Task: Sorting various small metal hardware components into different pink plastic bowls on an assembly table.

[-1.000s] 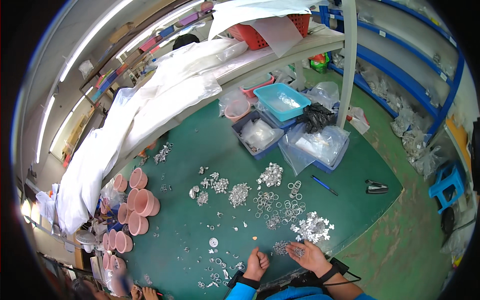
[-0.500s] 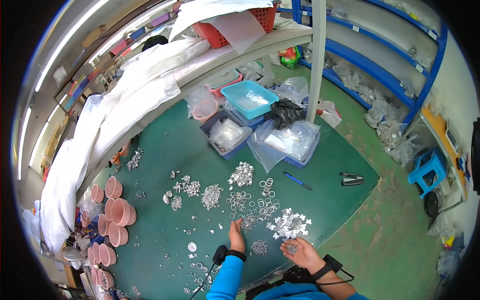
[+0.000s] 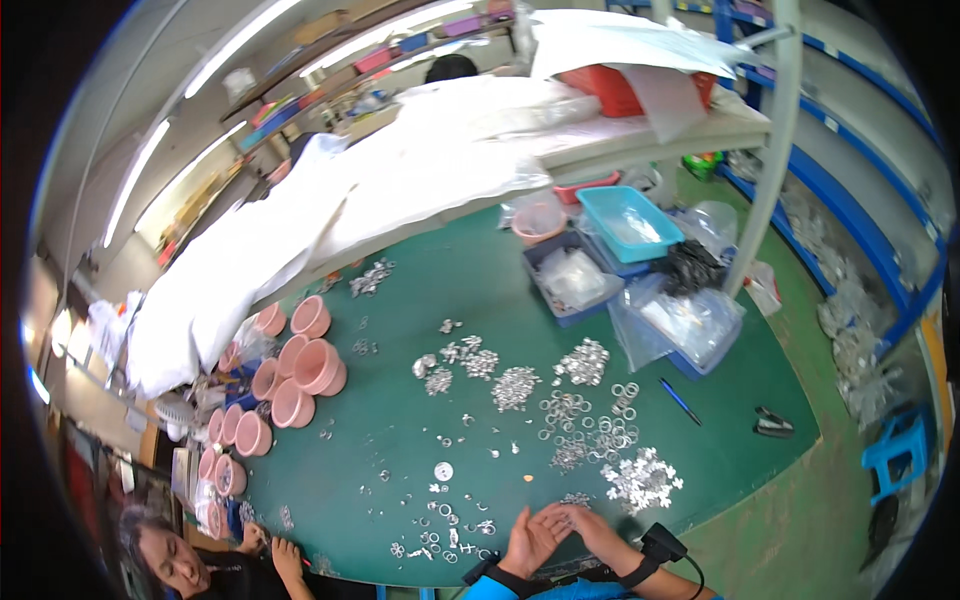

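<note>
Blue sleeve [image 3: 490, 588]; black wristband [image 3: 637, 573], boxy module [image 3: 662, 545], cable [image 3: 702, 574].

You are in a workshop that handles small metalwork at a shared bench. The broad green table [image 3: 370, 415] before you shows it: silvery metal parts [image 3: 515, 388] lie in separate heaps around your twelve o'clock, and pink pots [image 3: 320, 368] cluster at ten o'clock. Plastic tubs [image 3: 640, 250] holding clear bags sit between twelve and one. At your nine o'clock, a co-worker [image 3: 240, 575] is at the same table. Blue racking [image 3: 850, 215] rises between one and two o'clock, with bagged goods [image 3: 845, 335] beside it; a plastic stool [image 3: 885, 455] stands toward half past two. Bare strip lights [image 3: 235, 48] glare at eleven o'clock.
</note>
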Available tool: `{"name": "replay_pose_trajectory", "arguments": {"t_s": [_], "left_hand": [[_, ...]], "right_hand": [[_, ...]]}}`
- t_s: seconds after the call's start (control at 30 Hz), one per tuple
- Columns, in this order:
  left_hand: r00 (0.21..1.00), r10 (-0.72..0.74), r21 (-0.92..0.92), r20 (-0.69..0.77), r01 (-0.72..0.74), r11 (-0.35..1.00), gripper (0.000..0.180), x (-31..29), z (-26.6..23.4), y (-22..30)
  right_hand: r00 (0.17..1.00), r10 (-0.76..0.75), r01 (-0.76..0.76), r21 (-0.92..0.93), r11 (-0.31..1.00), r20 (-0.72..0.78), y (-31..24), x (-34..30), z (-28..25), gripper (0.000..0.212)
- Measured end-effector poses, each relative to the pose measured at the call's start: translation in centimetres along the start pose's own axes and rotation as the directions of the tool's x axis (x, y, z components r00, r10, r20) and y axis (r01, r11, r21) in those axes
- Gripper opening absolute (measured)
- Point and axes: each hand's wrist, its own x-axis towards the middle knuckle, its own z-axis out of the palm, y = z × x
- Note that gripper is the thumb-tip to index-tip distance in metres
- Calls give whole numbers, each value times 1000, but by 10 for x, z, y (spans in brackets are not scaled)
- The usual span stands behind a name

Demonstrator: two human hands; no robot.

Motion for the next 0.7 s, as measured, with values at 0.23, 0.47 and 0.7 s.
{"name": "replay_pose_trajectory", "arguments": {"t_s": [0.23,0.47,0.7], "left_hand": [[999,27,-243,18,-21,970,40,-17,1,-2],[970,-91,-184,-227,49,982,34,-20,-39,-2],[970,-47,-66,-239,32,997,42,-38,-64,7]], "right_hand": [[934,-150,275,-383,882,326,-7,8,29,23],[989,14,7,-147,989,145,-15,6,24,24],[996,78,-73,-112,991,37,-6,5,0,30]]}}
